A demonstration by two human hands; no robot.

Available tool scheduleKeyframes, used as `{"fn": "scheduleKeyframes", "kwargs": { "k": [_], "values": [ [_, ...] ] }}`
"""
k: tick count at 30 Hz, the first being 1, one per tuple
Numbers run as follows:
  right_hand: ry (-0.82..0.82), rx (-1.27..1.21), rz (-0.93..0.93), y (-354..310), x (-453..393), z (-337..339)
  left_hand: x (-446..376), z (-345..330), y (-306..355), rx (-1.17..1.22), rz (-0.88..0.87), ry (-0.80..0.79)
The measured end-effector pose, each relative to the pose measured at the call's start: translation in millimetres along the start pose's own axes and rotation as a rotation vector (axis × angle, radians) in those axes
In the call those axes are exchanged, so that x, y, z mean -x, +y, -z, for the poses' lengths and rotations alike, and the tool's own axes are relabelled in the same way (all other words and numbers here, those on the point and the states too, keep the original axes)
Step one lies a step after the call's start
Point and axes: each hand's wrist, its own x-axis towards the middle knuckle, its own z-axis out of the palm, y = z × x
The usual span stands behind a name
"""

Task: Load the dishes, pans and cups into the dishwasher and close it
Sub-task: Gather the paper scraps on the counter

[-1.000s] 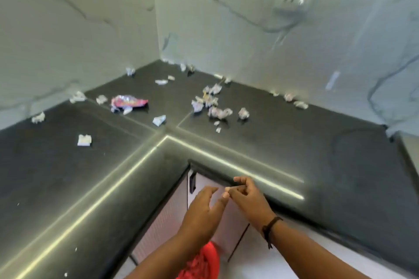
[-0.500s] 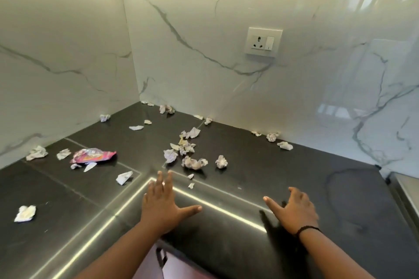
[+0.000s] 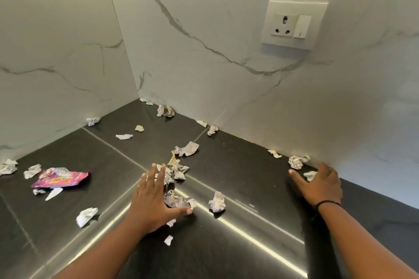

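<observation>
Two bare hands spread flat over a dark stone countertop (image 3: pixel 238 172) set into the corner of a kitchen, where white marble-look wall panels (image 3: pixel 204 29) with grey veins rise on two sides. The left hand (image 3: pixel 152 201) lies with fingers straight and thumb splayed wide, its fingertips and thumb bordering a loose cluster of crumpled paper scraps (image 3: pixel 174 174) near the middle of the counter; it grips nothing. The right hand (image 3: pixel 322 186), a black band (image 3: pixel 327 204) on its wrist, is likewise open and flat, resting close to the back wall with a small paper scrap (image 3: pixel 309 175) under its fingers and a crumpled paper ball (image 3: pixel 297 162) just beyond them. A white socket-and-switch plate (image 3: pixel 294 24) is mounted on the wall above and slightly to the left of that hand. A pink foil wrapper (image 3: pixel 60 178) lies well to the left of the cluster, with more scraps around it and others strewn along the foot of both walls as far as the corner. A separate paper wad (image 3: pixel 217 202) sits between the two hands. Bright strips of reflected light (image 3: pixel 249 231) cross the polished surface. No dishwasher, dishes, pans or cups can be seen in this view.
</observation>
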Motion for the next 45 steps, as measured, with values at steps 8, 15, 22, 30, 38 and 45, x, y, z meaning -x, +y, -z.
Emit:
{"fn": "scheduleKeyframes", "kwargs": {
  "k": [8, 15, 22, 30, 38, 45],
  "values": [
    [0.026, 0.02, -0.314, -81.3, -40.1, -60.7, -52.0, -13.4, 4.4, -0.027, -0.207, -0.044],
    [0.098, 0.022, -0.346, -117.6, -44.7, -88.7, -91.6, -14.6, 11.1, -0.075, -0.195, -0.051],
    [-0.019, 0.053, 0.167, -132.0, -31.1, -106.9, -133.0, -19.0, 18.0, -0.125, -0.23, -0.048],
    [-0.193, -0.117, 0.744, -203.6, -48.2, -135.0, -159.6, -34.6, 19.4, -0.145, -0.328, 0.078],
    [-0.307, 0.352, 1.103, -301.9, -81.7, -185.2, -165.6, -48.0, 14.4, -0.065, -0.372, 0.273],
    [-0.262, 0.253, 0.868, -278.6, -78.3, -185.1, -160.6, -44.8, 13.3, 0.099, -0.366, 0.271]
  ]
}}
